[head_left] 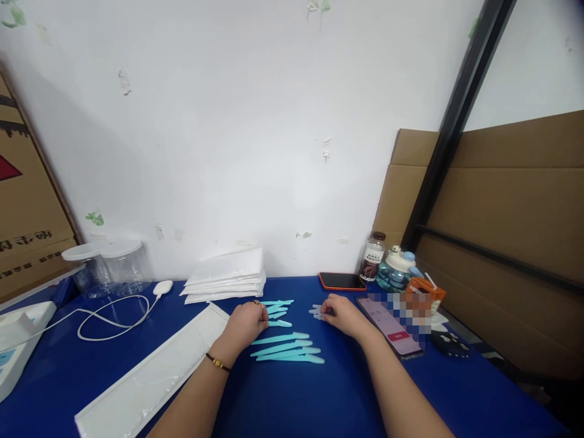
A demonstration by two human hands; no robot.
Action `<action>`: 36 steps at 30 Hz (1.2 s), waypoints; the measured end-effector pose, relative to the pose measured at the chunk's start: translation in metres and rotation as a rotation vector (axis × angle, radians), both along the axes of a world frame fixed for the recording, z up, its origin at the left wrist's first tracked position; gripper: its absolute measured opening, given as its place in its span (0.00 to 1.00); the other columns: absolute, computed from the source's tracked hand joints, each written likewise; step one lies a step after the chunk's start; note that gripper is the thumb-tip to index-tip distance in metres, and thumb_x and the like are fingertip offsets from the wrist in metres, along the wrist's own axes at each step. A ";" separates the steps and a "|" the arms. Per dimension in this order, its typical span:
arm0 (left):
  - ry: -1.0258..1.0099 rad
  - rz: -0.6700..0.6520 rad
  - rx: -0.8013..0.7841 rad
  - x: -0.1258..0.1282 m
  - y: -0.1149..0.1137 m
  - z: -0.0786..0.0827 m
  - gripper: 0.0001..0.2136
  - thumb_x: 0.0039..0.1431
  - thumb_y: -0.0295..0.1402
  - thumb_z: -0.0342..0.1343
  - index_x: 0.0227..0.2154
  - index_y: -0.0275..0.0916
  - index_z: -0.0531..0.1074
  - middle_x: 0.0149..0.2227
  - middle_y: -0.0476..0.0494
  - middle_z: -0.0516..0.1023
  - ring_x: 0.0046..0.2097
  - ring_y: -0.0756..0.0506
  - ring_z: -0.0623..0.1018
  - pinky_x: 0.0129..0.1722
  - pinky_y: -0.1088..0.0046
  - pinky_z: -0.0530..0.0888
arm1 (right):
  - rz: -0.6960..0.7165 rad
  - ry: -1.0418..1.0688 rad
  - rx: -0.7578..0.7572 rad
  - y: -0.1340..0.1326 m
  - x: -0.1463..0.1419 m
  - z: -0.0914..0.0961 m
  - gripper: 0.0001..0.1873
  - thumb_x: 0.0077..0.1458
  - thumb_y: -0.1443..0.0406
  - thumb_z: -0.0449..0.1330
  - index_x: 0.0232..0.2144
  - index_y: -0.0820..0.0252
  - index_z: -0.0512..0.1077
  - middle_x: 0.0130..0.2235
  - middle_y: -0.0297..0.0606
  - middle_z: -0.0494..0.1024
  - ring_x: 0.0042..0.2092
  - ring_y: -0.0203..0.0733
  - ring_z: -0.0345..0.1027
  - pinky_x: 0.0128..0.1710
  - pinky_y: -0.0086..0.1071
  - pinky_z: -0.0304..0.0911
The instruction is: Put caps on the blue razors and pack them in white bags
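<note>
- Four slim, razor-like turquoise tools [283, 347] are laid side by side on a slight slant, their broader, paler ends pointed toward 3 o'clock.
- At about 12 o'clock from these, several turquoise sticks [277, 309] are clustered, their 9 o'clock ends hidden.
- Between both groups, a single turquoise piece [281, 323] is seen, its handle end covered.
- At 3 o'clock from the cluster, small translucent pieces [316, 311] are bunched, partly hidden.

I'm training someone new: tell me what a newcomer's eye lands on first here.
Likely first: the turquoise sticks at the centre of the blue tabletop, some by the left hand, others nearer the camera. The right hand is at small pale pieces across from them. Further right stands an orange carton.
</note>
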State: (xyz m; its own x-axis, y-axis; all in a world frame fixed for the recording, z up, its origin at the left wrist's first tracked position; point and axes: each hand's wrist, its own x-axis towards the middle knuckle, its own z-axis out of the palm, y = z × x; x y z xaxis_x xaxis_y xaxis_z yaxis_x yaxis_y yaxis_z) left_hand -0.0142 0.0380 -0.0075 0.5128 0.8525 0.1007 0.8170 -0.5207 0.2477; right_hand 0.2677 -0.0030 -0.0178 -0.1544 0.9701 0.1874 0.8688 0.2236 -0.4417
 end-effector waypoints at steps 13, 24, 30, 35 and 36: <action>-0.047 -0.023 -0.090 0.016 -0.006 -0.004 0.04 0.49 0.31 0.54 0.26 0.40 0.73 0.30 0.48 0.77 0.33 0.48 0.74 0.30 0.76 0.63 | 0.169 0.121 -0.003 -0.005 -0.031 0.003 0.05 0.51 0.67 0.58 0.28 0.59 0.75 0.31 0.35 0.74 0.31 0.35 0.66 0.30 0.25 0.56; -0.112 -0.090 -0.131 0.021 -0.009 -0.008 0.04 0.48 0.31 0.54 0.25 0.41 0.73 0.27 0.50 0.76 0.31 0.49 0.73 0.28 0.76 0.61 | 0.263 0.139 -0.025 -0.002 -0.049 -0.007 0.07 0.50 0.68 0.57 0.29 0.58 0.76 0.30 0.33 0.74 0.31 0.35 0.67 0.29 0.24 0.57; -0.173 -0.068 -0.153 0.019 -0.009 -0.007 0.08 0.49 0.37 0.56 0.32 0.41 0.73 0.32 0.50 0.76 0.34 0.48 0.73 0.30 0.76 0.63 | 0.190 0.188 -0.054 -0.009 -0.035 0.008 0.06 0.47 0.66 0.59 0.28 0.59 0.76 0.29 0.33 0.75 0.30 0.35 0.67 0.29 0.24 0.57; -0.105 0.042 0.036 -0.003 0.006 -0.006 0.08 0.49 0.33 0.57 0.35 0.43 0.73 0.38 0.48 0.75 0.40 0.46 0.73 0.37 0.74 0.64 | 0.073 0.145 -0.262 -0.017 -0.010 0.017 0.08 0.42 0.62 0.62 0.21 0.62 0.74 0.22 0.33 0.74 0.25 0.36 0.64 0.23 0.25 0.54; -0.080 0.042 0.041 -0.006 0.008 -0.006 0.07 0.49 0.33 0.56 0.34 0.43 0.73 0.37 0.48 0.76 0.40 0.46 0.73 0.37 0.74 0.64 | 0.060 0.120 -0.307 -0.018 -0.009 0.016 0.08 0.39 0.62 0.64 0.20 0.62 0.74 0.21 0.33 0.73 0.24 0.36 0.63 0.22 0.25 0.53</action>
State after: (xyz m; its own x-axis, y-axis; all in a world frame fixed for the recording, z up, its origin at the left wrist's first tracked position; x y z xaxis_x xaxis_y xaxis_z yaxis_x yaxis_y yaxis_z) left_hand -0.0198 0.0464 -0.0136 0.4656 0.8675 0.1751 0.8170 -0.4974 0.2919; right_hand 0.2590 -0.0207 -0.0023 -0.2071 0.9740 -0.0921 0.7962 0.1130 -0.5944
